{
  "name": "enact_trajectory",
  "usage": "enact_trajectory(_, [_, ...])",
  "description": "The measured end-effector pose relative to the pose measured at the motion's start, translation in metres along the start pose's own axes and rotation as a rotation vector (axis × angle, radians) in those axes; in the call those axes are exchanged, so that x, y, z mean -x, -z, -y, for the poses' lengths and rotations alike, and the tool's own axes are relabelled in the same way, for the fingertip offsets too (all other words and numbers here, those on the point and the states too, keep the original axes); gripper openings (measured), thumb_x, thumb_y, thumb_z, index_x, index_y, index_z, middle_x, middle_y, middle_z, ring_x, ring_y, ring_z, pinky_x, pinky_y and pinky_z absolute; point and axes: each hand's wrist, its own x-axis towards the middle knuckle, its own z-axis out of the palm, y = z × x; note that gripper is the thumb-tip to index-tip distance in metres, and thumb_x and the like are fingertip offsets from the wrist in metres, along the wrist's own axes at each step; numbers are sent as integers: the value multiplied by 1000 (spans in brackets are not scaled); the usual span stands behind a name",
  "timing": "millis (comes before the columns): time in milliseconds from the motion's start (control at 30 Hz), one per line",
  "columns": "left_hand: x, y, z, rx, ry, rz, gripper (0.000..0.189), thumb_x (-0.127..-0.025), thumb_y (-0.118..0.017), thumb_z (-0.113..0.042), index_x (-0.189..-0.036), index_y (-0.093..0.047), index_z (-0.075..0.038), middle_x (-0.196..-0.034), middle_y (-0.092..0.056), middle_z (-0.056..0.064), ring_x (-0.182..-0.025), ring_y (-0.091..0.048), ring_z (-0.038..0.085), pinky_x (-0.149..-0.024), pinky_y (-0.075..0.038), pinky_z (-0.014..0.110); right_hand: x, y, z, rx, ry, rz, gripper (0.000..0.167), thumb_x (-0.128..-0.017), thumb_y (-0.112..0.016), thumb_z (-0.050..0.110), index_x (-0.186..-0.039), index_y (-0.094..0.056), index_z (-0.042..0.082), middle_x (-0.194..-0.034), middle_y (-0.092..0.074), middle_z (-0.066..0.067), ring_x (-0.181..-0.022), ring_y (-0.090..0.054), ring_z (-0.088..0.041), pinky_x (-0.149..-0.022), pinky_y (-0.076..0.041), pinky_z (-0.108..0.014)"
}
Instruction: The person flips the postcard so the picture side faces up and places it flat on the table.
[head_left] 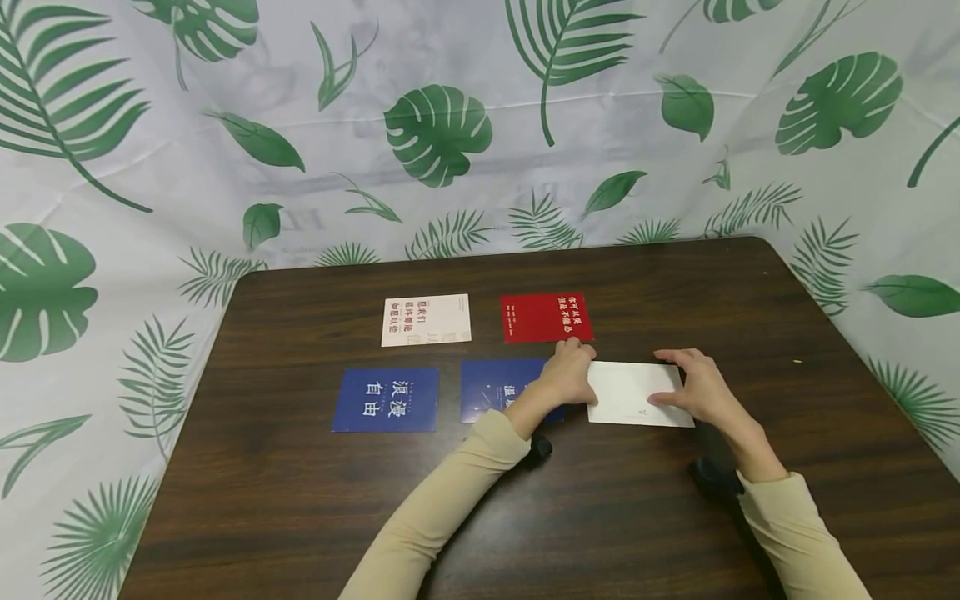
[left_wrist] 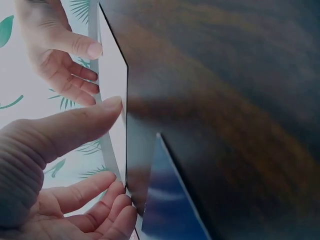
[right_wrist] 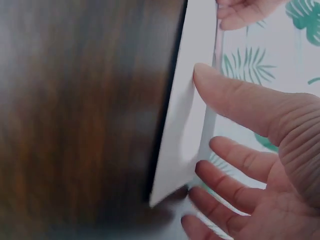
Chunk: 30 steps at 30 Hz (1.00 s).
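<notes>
A white card (head_left: 636, 392) with a small mark near its lower edge lies on the table, between my two hands. My left hand (head_left: 567, 372) is at the card's left end, its thumb (left_wrist: 111, 104) at the white face and its other fingertips by the edge. At the right end, my right hand (head_left: 693, 387) has its thumb (right_wrist: 207, 82) over the face and its other fingers spread loosely by the far edge. A blue card (head_left: 483, 392) lies partly hidden under my left forearm and hand. Just beyond the left fingertips is a red card (head_left: 536, 319) with white writing.
Another blue card (head_left: 386, 400) and a pale printed card (head_left: 442, 321) lie to the left on the dark wooden table (head_left: 285, 500). A leaf-patterned cloth (head_left: 465, 75) hangs behind the table's far edge.
</notes>
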Motion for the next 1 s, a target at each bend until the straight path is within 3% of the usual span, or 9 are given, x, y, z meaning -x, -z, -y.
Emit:
enact_trajectory(267, [-1, 2, -2, -36, 2, 15, 64, -67, -84, -26, -124, -59, -9, -120, -50, 7, -100, -41, 17, -67, -46, 25, -8, 6, 0, 79, -64, 57, 72, -65, -86, 29, -119, -55, -7, -111, -50, -30, -106, -37, -51, -81, -36, -61])
enact_trajectory(500, [-3, 1, -3, -79, -13, 11, 61, -66, -84, -29, -119, -60, -11, -114, -51, 6, -97, -41, 16, -69, -45, 24, -13, 8, -1, 87, -114, 81, 65, -62, -87, 30, -106, -55, -6, -110, -46, -30, -104, -34, -48, -81, -34, -60])
enact_trajectory(700, [-4, 1, -3, -126, -29, 18, 64, -66, -84, -33, -118, -54, -13, -112, -53, 3, -96, -42, 16, -75, -43, 25, -14, 8, -1, 75, -131, 88, 74, -60, -88, 32, -109, -49, -8, -106, -47, -29, -99, -39, -45, -78, -37, -56])
enact_trajectory(833, [-4, 1, -2, -104, -34, 19, 63, -66, -84, -31, -117, -51, -13, -110, -57, 2, -94, -46, 15, -75, -43, 26, -13, 8, 0, 79, -133, 83, 77, -60, -88, 32, -111, -48, -10, -106, -44, -29, -96, -41, -43, -79, -39, -54])
enact_trajectory(1000, [-4, 0, -1, -33, -23, 13, 63, -66, -85, -27, -116, -49, -10, -102, -62, 2, -86, -55, 13, -66, -45, 24, -12, 9, 1, 90, -149, 86, 74, -59, -88, 34, -104, -48, -8, -100, -44, -27, -83, -44, -36, -68, -42, -47])
